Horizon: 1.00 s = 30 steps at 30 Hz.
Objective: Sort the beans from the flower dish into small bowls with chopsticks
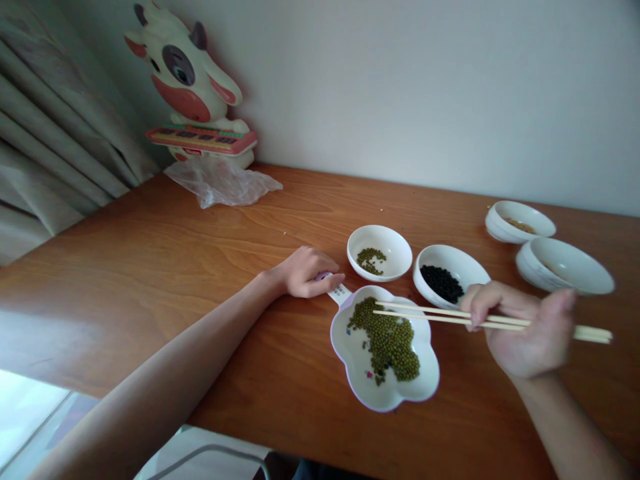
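My left hand (311, 272) is closed around the purple and white handle of a flower-shaped dish (345, 353). Green mung beans (387, 340) lie spread across the dish's bottom. In my right hand (525, 323) is a pair of wooden chopsticks (440, 316), their tips over the beans near the dish's upper part. Nothing is visible between the tips; whether they touch the beans I cannot tell. Just behind the dish stands a white bowl (399, 250) with a small heap of mung beans. Beside it, a second white bowl (470, 261) contains black beans (443, 283), partly behind my right hand.
Two more white bowls stand at the right: the farther bowl (495, 227) with yellowish bits, the nearer bowl (595, 275) with pale contents. At the back left a cow-shaped toy keyboard (203, 137) leans by the wall, a clear plastic bag (227, 185) before it. A curtain (55, 140) hangs left.
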Available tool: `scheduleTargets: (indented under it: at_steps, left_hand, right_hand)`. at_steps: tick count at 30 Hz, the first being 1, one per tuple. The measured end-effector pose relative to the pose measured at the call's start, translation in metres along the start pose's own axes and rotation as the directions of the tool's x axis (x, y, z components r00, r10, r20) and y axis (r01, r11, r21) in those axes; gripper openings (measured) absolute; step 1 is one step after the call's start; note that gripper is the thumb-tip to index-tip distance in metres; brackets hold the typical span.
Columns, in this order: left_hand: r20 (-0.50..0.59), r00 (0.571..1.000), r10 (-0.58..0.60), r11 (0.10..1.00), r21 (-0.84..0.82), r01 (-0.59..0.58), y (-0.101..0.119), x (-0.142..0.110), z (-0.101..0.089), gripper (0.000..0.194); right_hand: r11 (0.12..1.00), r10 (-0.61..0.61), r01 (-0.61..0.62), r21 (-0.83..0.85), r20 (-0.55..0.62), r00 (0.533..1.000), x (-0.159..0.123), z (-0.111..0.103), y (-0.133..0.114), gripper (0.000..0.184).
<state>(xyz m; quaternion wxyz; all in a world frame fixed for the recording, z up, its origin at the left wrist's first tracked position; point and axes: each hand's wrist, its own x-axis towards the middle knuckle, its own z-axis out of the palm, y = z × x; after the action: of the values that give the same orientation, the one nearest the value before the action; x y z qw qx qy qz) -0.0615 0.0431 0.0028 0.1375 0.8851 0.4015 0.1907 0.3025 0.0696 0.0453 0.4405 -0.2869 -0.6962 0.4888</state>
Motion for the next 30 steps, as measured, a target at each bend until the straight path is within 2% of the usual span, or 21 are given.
scheduleTargets:
  at_steps: [30]
  left_hand:
    - [-0.022, 1.000, 0.009, 1.000, -0.021, -0.009, 0.0004, 0.0003, -0.0008, 0.043]
  right_hand:
    - [1.000, 0.023, -0.023, -0.010, -0.008, 1.000, -0.0043, 0.0087, 0.0067, 0.081]
